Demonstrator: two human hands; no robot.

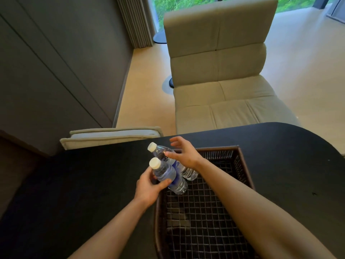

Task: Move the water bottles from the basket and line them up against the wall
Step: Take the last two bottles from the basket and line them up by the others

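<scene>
Wall (46, 71) is running along my left, grey panels, well apart from the bottles. Beige chair (220, 71) is sitting beyond the table's far edge, a cushion (112, 136) lying just past the table's far left corner.

I'm standing over the black table (84, 184). Dark woven basket (240, 165) is sitting on it, right of centre, wire-grid floor showing bare across most of it.

Both forearms are reaching in from the bottom of frame. My left hand (149, 187) is wrapping the near bottle (168, 176) around its upper body, thumb across the front, fingers behind. That bottle is tilting, white cap up and left, base over the basket's far-left corner. Can't tell whether the base is touching the grid or hanging just above it.

My right hand (184, 154) is spreading open over the far bottle (162, 152), fingertips lying on its shoulder, thumb clear of it, not clamped. That bottle is also leaning, cap pointing up-left past the basket rim, base down at the basket's far-left corner.

Both bottles are clear plastic with blue labels and white caps, sitting side by side, touching or nearly so.
</scene>
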